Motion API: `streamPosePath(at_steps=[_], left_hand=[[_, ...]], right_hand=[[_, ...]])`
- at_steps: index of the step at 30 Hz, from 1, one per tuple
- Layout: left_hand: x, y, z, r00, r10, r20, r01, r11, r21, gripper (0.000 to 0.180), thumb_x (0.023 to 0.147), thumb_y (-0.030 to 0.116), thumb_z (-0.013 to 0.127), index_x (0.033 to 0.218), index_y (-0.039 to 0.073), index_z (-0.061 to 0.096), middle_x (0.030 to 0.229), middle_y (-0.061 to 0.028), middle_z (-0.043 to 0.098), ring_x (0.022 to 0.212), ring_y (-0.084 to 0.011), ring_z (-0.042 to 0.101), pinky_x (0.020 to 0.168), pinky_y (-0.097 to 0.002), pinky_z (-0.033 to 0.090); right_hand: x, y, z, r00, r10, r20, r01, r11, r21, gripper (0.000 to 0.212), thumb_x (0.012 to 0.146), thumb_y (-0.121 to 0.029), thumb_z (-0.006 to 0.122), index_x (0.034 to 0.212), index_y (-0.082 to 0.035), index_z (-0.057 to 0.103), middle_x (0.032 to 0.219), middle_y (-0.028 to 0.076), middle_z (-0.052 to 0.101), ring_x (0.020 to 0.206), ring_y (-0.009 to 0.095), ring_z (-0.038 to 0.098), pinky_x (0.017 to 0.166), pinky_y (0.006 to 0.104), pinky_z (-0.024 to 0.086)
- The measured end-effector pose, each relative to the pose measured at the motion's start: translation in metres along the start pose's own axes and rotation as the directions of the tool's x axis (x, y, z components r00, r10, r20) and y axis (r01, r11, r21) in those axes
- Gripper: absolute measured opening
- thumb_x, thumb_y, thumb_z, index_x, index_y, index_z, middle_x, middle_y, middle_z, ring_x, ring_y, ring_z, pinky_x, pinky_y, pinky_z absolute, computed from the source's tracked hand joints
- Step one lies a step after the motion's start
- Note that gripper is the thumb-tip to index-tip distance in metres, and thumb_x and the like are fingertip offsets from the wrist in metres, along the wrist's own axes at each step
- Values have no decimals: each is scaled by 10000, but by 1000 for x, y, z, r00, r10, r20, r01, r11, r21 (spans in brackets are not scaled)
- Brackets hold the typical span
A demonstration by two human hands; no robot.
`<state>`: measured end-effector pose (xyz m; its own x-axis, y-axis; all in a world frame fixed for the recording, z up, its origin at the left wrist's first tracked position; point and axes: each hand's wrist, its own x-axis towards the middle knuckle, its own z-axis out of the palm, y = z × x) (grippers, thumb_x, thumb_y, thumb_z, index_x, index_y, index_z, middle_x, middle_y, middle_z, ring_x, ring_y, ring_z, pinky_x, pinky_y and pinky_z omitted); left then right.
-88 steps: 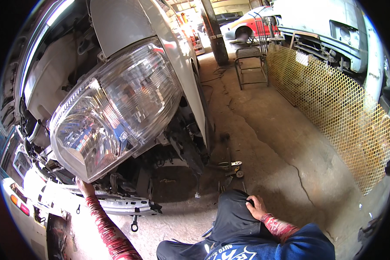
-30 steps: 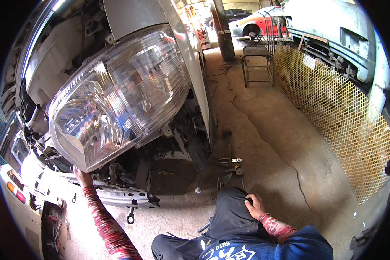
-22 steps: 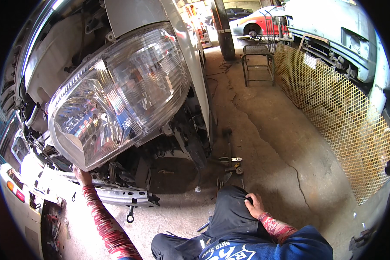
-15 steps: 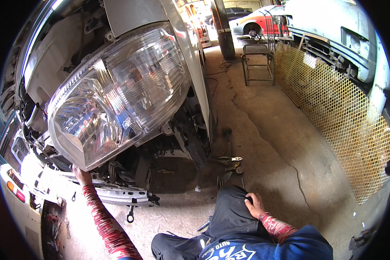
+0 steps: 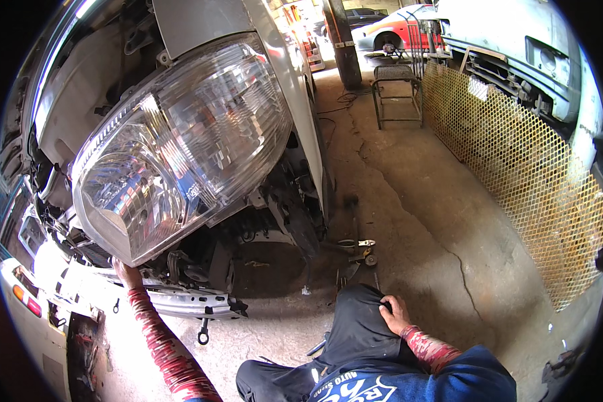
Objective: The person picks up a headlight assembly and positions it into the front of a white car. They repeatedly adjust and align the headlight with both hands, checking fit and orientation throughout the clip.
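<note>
A large clear headlight (image 5: pixel 228 120) fills the upper left, seated at the front corner of a vehicle with its bumper cover off. My left hand (image 5: pixel 126 273) is at the headlight's lower corner, gripping its bottom edge; the fingertips are partly hidden behind the lens. Below it runs a bare metal bumper beam (image 5: pixel 187 305). On my bent knee rests my right hand (image 5: pixel 396 315), empty, its fingers laid over the dark trousers. Both forearms wear red patterned sleeves.
Pliers (image 5: pixel 356 244), a hammer (image 5: pixel 352 204) and other tools lie on the floor ahead of my knee. A yellowish mesh panel (image 5: pixel 509 174) leans along the right. A metal stand (image 5: pixel 396 97) and a post (image 5: pixel 342 50) stand farther back. A tow eye (image 5: pixel 203 331) hangs from the beam.
The view has shifted slightly. Both hands keep their places, the left at the headlight's corner and the right on the knee.
</note>
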<state>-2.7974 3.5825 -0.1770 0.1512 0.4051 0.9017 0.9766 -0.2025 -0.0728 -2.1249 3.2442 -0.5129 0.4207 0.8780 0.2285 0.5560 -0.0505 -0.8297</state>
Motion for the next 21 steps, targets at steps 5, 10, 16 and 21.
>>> streamPosePath(at_steps=[5, 10, 16, 21], left_hand=[[-3, -10, 3, 997, -45, 57, 50, 995, -90, 267, 906, 78, 516, 1128, -9, 637, 1129, -220, 638, 1136, -424, 527, 991, -511, 403], [-5, -25, 10, 990, -110, 88, 106, 993, 44, 309, 909, 82, 507, 1170, -14, 643, 1198, -222, 637, 1187, -419, 518, 1037, -499, 395], [-9, -34, 16, 992, -109, 65, 108, 994, 19, 318, 919, 92, 495, 1178, -16, 645, 1225, -220, 635, 1208, -416, 511, 1048, -500, 390], [-8, -19, 10, 999, -39, -19, 38, 999, -36, 272, 892, 73, 516, 1108, -15, 656, 1145, -204, 654, 1154, -419, 538, 1018, -493, 406]], right_hand=[[0, 3, 2, 1000, 21, 2, -21, 1000, -5, 268, 906, -286, 655, 1129, -151, 595, 1131, 158, 581, 1097, 400, 535, 963, 482, 439], [1, 6, 4, 999, 34, 4, -34, 999, -23, 273, 906, -294, 655, 1133, -156, 594, 1132, 160, 579, 1097, 402, 534, 960, 482, 442], [0, 5, 2, 1000, 27, 13, -27, 1000, 12, 272, 904, -291, 656, 1130, -152, 595, 1135, 158, 579, 1106, 397, 532, 961, 484, 441], [0, 2, 1, 1000, 19, 20, -20, 999, 30, 261, 909, -280, 649, 1129, -154, 589, 1133, 163, 576, 1125, 393, 524, 983, 483, 427]])
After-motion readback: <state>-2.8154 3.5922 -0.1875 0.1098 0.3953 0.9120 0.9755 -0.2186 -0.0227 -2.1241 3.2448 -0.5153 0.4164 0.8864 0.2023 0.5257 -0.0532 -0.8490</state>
